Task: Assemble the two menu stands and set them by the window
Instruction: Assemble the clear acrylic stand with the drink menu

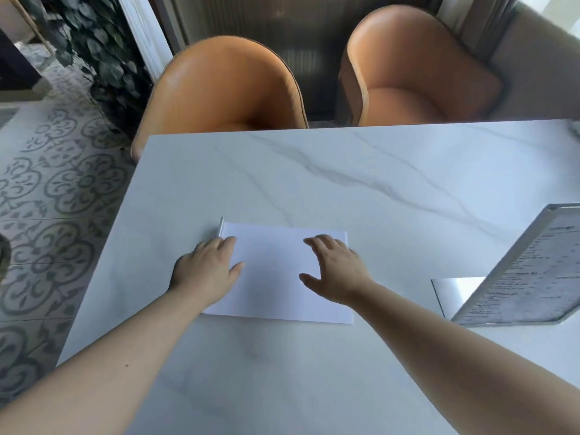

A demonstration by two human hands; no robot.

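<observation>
One stand (521, 271) up at right; second in hand: left hand (205, 271) and right hand (337, 268), fingers spread, flat on sheet (273, 277); next, likely lifting it into its holder

The left hand (207, 271) covers the left edge of the sheet (276, 277), and the right hand (335, 271) covers part of its right side, so what lies under either palm cannot be told. Whether the fingers press the sheet or hover above it is unclear. A thin strip (221, 227) shows at the sheet's far left corner; what it is cannot be told. The stand (521, 271) is cut off by the right edge, and its print is too blurred to read. The table (345, 171) runs out of view at the right and bottom. Both chairs (226, 89) are hidden below the seat by the table. A small object (576, 128) at the table's far right corner is cut off.
</observation>
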